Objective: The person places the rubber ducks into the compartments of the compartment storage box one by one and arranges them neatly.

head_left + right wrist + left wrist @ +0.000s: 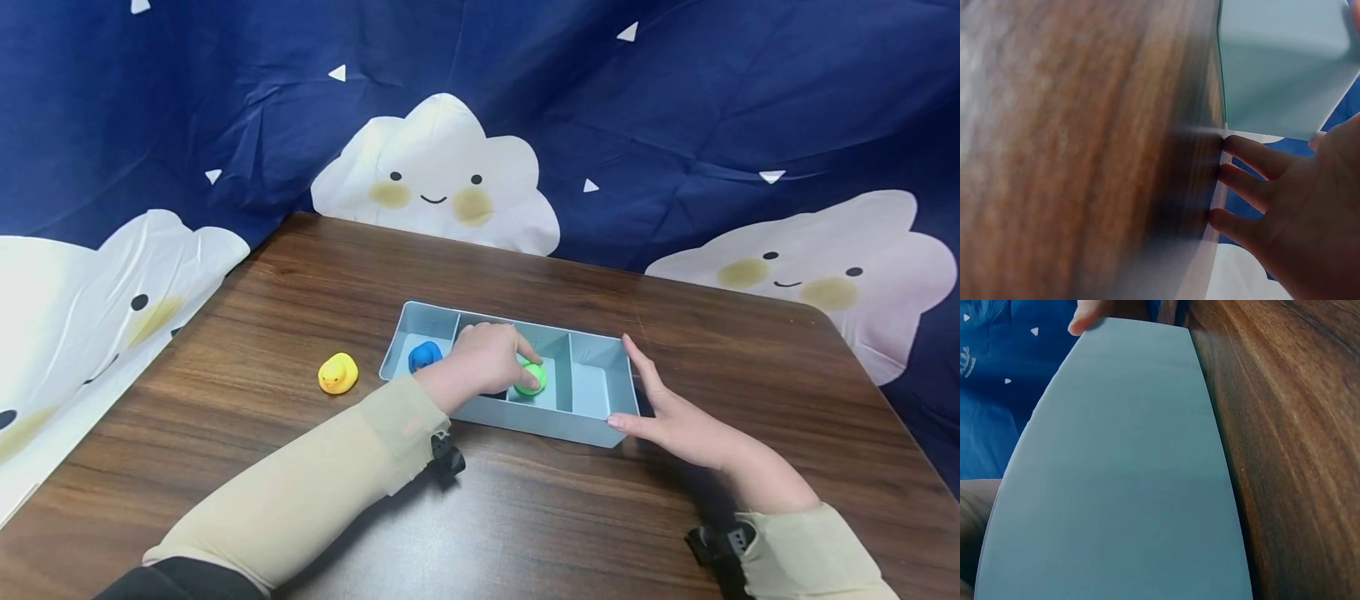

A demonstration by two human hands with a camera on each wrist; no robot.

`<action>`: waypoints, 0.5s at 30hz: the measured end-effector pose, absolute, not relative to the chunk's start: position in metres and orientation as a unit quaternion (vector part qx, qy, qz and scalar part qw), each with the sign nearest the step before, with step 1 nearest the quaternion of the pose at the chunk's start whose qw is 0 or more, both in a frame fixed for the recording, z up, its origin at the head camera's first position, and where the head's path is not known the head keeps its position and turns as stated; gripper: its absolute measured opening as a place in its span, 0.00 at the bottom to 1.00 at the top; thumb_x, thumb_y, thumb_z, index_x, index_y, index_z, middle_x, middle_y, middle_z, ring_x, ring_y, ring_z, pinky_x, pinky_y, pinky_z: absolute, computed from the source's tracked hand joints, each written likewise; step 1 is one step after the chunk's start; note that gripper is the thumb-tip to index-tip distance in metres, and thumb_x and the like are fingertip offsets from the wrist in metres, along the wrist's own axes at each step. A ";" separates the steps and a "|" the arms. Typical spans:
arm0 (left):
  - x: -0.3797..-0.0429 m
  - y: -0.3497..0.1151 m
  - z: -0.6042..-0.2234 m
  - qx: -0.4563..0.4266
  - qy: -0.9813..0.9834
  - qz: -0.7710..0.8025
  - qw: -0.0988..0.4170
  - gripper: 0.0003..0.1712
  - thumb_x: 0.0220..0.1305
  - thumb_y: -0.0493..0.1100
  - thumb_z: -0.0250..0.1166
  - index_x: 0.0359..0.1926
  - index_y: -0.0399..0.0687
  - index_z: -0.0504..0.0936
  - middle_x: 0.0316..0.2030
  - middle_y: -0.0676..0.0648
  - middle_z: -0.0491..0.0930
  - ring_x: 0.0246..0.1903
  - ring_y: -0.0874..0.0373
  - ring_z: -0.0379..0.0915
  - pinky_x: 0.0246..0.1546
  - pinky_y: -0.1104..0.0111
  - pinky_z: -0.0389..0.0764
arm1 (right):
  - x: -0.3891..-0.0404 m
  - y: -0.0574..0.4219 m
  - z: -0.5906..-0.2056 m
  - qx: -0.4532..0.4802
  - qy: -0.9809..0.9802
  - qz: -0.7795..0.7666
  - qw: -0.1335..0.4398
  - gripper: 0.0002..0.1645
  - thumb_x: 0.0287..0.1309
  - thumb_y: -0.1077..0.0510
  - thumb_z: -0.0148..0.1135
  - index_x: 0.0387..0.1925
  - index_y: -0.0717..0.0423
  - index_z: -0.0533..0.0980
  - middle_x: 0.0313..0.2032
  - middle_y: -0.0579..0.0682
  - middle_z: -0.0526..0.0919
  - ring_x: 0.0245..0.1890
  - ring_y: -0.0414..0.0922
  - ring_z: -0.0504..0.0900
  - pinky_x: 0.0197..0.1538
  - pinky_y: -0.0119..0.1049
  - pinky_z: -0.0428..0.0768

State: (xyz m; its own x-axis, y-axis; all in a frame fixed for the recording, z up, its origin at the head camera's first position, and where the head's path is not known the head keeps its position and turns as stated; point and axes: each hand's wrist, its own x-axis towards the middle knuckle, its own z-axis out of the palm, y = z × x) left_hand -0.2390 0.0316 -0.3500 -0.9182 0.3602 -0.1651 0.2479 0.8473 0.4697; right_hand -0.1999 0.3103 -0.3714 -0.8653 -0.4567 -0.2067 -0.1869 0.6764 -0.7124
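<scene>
A light blue divided box (536,421) lies on the table. My left hand (487,354) reaches into it, thumb and a finger pinching a small bright green toy (531,379) in the compartment left of the rightmost one. The hand covers part of that toy and much of the compartment to its left. In the leftmost compartment sits a blue toy duck (425,357). My right hand (678,417) spans the box's right end, thumb at the near corner and forefinger at the far one. Its other fingers (1254,187) extend straight, tips at the table, in the right wrist view.
Outside the box, to its left, a yellow rubber duck (338,373) stands on the brown wooden table (540,508). Behind the table hangs a dark blue cloth (675,125) with smiling clouds. The box's long outer wall (1116,456) fills most of the left wrist view.
</scene>
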 end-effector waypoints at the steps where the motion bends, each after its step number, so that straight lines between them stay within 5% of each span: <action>1: -0.239 0.032 -0.350 0.159 0.953 0.225 0.124 0.20 0.55 0.57 0.75 0.51 0.68 0.87 0.55 0.59 0.80 0.55 0.54 0.70 0.52 0.61 0.65 | -0.200 0.310 -0.371 -0.178 0.896 -0.360 0.188 0.61 0.65 0.46 0.61 0.73 0.23 0.22 0.75 0.66 0.30 0.72 0.68 0.38 0.60 0.76 0.49; 15: -0.238 0.028 -0.351 0.157 0.949 0.257 0.095 0.17 0.54 0.54 0.75 0.47 0.61 0.89 0.48 0.59 0.83 0.55 0.56 0.71 0.54 0.61 0.65 | -0.198 0.310 -0.368 -0.172 0.896 -0.361 0.193 0.62 0.65 0.46 0.62 0.73 0.23 0.22 0.75 0.65 0.30 0.72 0.68 0.38 0.59 0.76 0.49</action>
State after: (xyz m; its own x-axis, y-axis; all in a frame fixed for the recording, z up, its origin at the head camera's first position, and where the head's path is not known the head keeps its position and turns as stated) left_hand -0.2378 0.0280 -0.3506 -0.9325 0.3471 -0.0994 0.2496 0.8187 0.5172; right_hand -0.1985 0.3097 -0.3683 -0.8657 -0.4486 -0.2222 -0.1691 0.6798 -0.7137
